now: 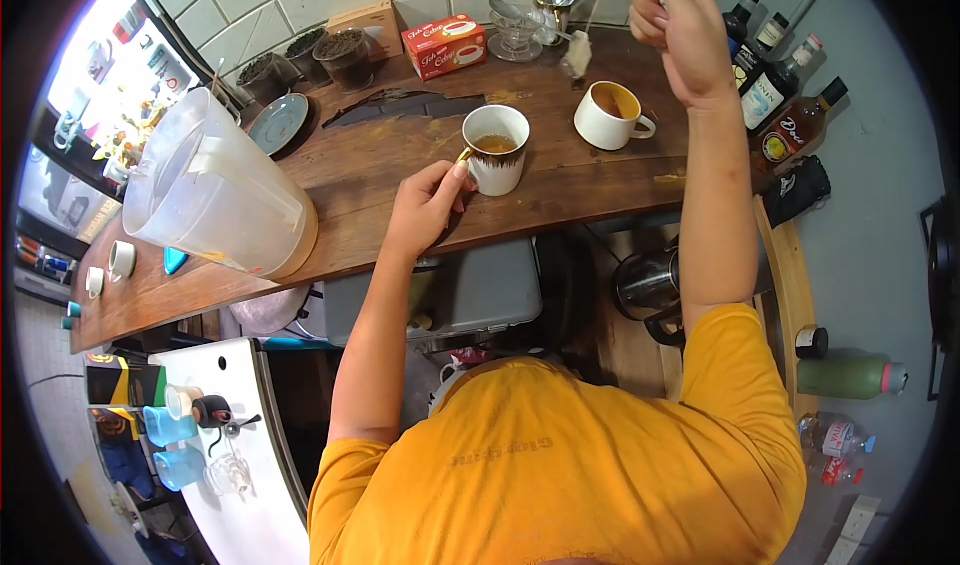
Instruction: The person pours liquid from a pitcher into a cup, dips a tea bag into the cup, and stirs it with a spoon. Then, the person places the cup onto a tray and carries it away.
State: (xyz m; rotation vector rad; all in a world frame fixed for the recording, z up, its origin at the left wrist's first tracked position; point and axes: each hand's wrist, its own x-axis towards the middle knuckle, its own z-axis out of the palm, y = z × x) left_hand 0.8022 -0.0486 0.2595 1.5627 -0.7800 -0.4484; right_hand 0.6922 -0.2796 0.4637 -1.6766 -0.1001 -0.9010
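My left hand is closed round the gold handle of a white mug with a dark dripping band, which stands upright near the counter's front edge. Amber liquid shows inside it. Raised at the upper right, my right hand is closed in a pinch, its fingertips partly cut off by the frame's top. A wet tea bag hangs in the air below and left of that hand; its thin string is hard to make out. Beneath and right of the bag stands a cream cup with a yellow-brown inside.
A large translucent pitcher stands on the wooden counter at left, near a grey saucer. Along the back are dark-filled cups, a red tea box and a glass with a spoon. Bottles line the right side.
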